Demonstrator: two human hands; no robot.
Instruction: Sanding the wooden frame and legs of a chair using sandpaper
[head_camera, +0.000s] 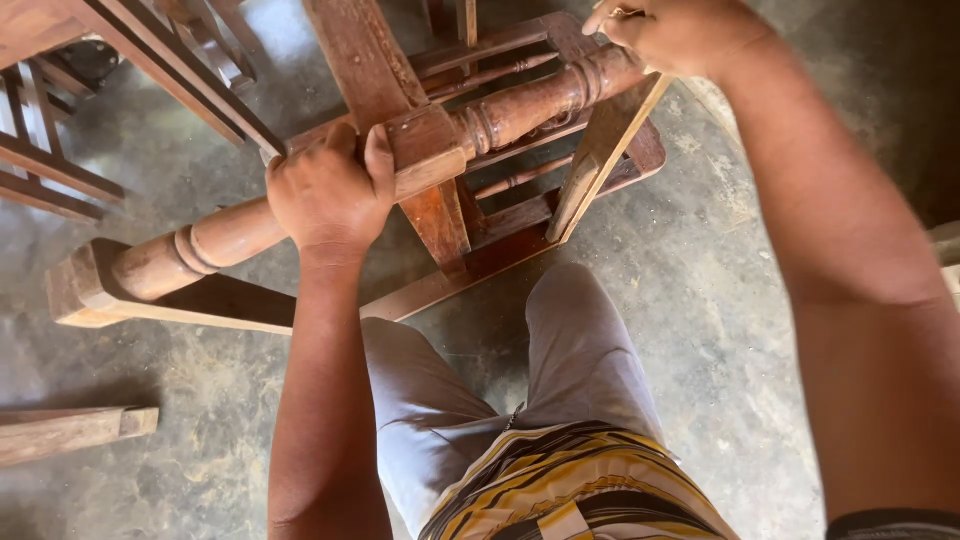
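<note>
Left hand (330, 195) grips a turned wooden leg (400, 150); right hand (675, 32) clasps its far end, above a dusty concrete floor (700, 300).

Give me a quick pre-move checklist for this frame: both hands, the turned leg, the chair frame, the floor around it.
1. Left hand gripping the turned leg: ok.
2. Right hand on the leg's far end: ok; anything pinched in its fingers: cannot tell.
3. Chair frame resting on the concrete floor: ok.
4. Joints tight: cannot tell.
5. Loose wood piece lying apart from the frame: ok.
</note>
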